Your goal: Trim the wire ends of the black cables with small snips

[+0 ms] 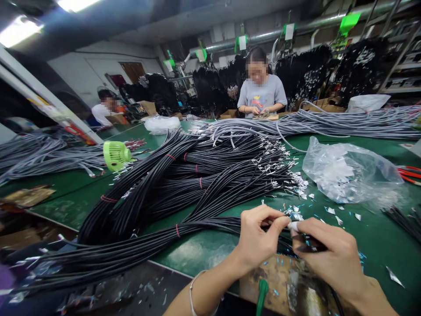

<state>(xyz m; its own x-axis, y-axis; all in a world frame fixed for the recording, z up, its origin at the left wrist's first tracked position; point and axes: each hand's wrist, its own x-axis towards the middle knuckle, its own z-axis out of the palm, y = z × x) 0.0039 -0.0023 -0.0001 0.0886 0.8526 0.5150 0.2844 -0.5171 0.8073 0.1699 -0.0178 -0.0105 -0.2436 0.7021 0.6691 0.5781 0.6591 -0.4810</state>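
My left hand (259,235) is closed in a pinch on the end of a black cable, just above a tied bundle of black cables (210,224) that runs off to the left. Close against it, my right hand (332,252) is also closed, its thumb and finger meeting the left fingertips. A white wrap (294,226) covers one of its fingertips. Something dark shows under the right fingers, mostly hidden, and I cannot make out its kind. Below the hands lies a worn board (272,285) with a green handle (262,294) and blue wire scraps.
More black cable bundles (158,188), tied with red bands, cover the middle. Grey cables (315,120) lie behind. A clear plastic bag (348,171) with scraps and orange-handled pliers (411,173) are at right. A green fan (115,156) stands left; a person (263,92) works opposite.
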